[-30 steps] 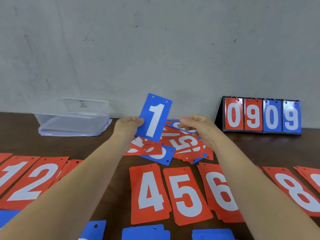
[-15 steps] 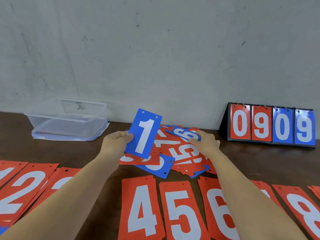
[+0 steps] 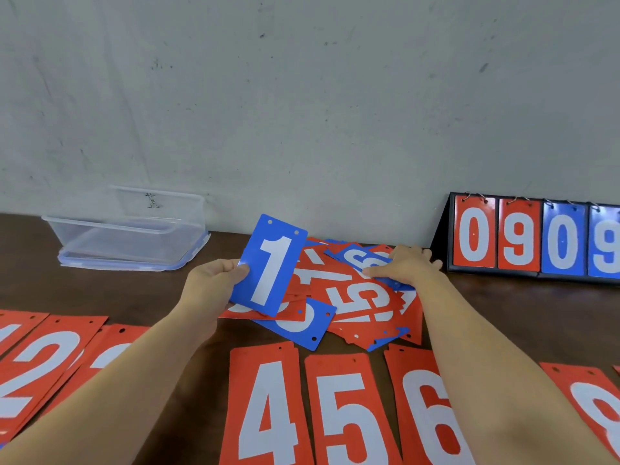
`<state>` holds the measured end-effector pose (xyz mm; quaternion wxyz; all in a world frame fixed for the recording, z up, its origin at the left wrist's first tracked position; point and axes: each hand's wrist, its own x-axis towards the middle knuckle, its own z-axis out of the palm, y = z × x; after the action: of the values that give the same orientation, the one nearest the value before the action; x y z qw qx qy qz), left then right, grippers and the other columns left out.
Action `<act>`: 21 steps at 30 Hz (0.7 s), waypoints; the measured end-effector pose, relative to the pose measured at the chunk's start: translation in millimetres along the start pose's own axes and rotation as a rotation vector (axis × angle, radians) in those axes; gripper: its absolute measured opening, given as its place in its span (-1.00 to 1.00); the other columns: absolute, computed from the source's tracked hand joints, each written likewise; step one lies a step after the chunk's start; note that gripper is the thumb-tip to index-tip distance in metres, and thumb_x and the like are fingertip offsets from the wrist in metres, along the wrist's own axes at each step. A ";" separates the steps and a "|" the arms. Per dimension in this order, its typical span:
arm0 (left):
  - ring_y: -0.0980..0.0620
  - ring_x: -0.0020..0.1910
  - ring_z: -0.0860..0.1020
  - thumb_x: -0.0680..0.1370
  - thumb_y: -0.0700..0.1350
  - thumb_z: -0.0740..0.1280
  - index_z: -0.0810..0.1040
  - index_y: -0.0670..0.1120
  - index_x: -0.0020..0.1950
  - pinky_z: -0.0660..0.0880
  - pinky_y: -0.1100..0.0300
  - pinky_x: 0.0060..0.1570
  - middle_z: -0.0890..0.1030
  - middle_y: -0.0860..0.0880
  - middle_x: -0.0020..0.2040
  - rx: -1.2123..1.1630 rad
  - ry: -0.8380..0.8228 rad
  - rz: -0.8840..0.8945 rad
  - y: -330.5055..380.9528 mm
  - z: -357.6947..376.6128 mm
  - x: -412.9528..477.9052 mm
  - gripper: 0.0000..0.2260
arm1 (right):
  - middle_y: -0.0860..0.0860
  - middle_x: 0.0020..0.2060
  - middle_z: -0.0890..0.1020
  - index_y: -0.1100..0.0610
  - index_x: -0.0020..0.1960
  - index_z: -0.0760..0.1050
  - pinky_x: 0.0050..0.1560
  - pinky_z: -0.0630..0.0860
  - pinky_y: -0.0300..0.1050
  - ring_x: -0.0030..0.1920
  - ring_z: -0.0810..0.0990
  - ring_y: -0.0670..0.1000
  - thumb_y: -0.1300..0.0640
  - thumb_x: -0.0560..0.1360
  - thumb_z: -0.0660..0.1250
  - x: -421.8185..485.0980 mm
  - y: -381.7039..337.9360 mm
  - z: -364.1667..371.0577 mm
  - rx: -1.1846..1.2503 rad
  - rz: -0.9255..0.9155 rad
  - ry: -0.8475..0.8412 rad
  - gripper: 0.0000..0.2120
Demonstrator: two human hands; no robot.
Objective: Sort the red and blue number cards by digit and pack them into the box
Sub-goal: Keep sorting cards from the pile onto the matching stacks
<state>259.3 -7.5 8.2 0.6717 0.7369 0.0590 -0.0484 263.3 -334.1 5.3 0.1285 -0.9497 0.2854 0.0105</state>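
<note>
the left hand [image 3: 214, 283] pinches a blue plastic card with a white 1 [image 3: 270, 265] by its left edge, thumb on the printed face and the other fingers behind it. it holds the card lifted and tilted a little to the right, above the left end of a loose heap of red and blue number cards [image 3: 365, 303] near the back of the dark wooden table [image 3: 110, 293]. the right hand [image 3: 407, 265] lies on top of the same heap at its far right side. its fingers are fairly straight and spread, and the thumb presses on a blue card with a white curved digit [image 3: 360, 260]; whether any finger hooks under that card cannot be seen. the two hands are apart, with the heap's red cards between them. nearer the camera, flat rows of sorted cards sit under the forearms: a red 2 card [image 3: 40, 364] at left, then a red 4 card [image 3: 265, 407], a red 5 card [image 3: 349, 414], a red 6 card [image 3: 419, 411] and a red 8 card [image 3: 593, 401] at right. a clear rectangular plastic box [image 3: 131, 229] stands open by the wall, well to the left of the left hand. a black flip scoreboard reading 0909 [image 3: 536, 239] stands just right of the right hand.
</note>
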 end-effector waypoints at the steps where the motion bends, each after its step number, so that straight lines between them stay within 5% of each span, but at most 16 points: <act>1: -0.12 0.20 0.56 0.56 -0.03 0.38 0.52 -0.05 0.06 0.56 -0.13 0.15 0.60 -0.11 0.15 0.002 -0.008 0.006 0.7 0.1 -1.5 -0.85 | 0.13 0.32 0.41 0.08 0.35 0.37 0.30 0.26 0.13 0.35 0.31 0.17 -0.42 0.26 0.42 -0.2 1.8 1.7 0.039 0.006 0.015 -0.16; 4: -0.11 0.15 0.60 0.56 -0.02 0.37 0.54 -0.06 0.04 0.55 -0.15 0.17 0.63 -0.11 0.12 0.002 -0.037 0.039 4.0 -1.2 -1.5 -0.86 | 0.11 0.19 0.51 0.09 0.19 0.44 0.23 0.36 0.10 0.24 0.44 0.16 -0.06 0.36 0.51 -2.7 8.9 0.5 0.282 -0.016 0.060 -0.51; 7: -0.12 0.13 0.61 0.57 -0.03 0.37 0.55 -0.07 0.04 0.54 -0.18 0.17 0.65 -0.13 0.10 -0.001 -0.042 0.053 7.1 -3.6 -0.1 -0.86 | 0.20 0.04 0.61 0.18 -0.05 0.46 0.02 0.55 0.08 -0.04 0.59 0.13 0.31 0.45 0.41 -20.6 15.0 -16.1 0.802 -0.085 0.043 -0.84; 12: -0.15 0.08 0.64 0.58 -0.05 0.36 0.56 -0.14 0.13 0.54 -0.19 0.16 0.66 -0.15 0.09 -0.065 -0.024 0.062 10.7 -1.1 -2.5 -0.80 | 0.17 -0.12 0.70 0.19 -0.08 0.57 -0.21 0.65 -0.07 -0.14 0.69 0.14 0.30 0.41 0.46 -70.8 5.3 -51.5 1.257 -0.285 -0.112 -0.88; 16: -0.12 -0.03 0.68 0.60 -0.09 0.34 0.58 -0.13 0.06 0.59 -0.13 0.09 0.70 -0.14 -0.01 -0.101 -0.127 0.079 13.8 10.8 -21.3 -0.87 | 0.16 -0.22 0.70 0.23 -0.12 0.61 -0.27 0.65 -0.08 -0.26 0.70 0.09 0.34 0.42 0.43 -94.7 -13.3 -55.0 1.127 -0.338 -0.354 -0.94; 21: -0.16 -0.10 0.69 0.58 -0.20 0.36 0.60 -0.17 -0.04 0.59 -0.14 0.08 0.71 -0.18 -0.08 -0.079 -0.313 0.111 14.6 23.8 -45.6 -0.95 | 0.14 -0.21 0.71 0.21 -0.11 0.63 -0.16 0.66 -0.05 -0.24 0.70 0.08 0.32 0.40 0.48 -109.1 -39.3 -51.7 0.964 -0.391 -0.351 -0.91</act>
<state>216.6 -33.5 27.2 0.7029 0.6954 -0.0854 -0.1230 190.6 -256.6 74.9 0.5943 -0.8025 0.0504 0.0128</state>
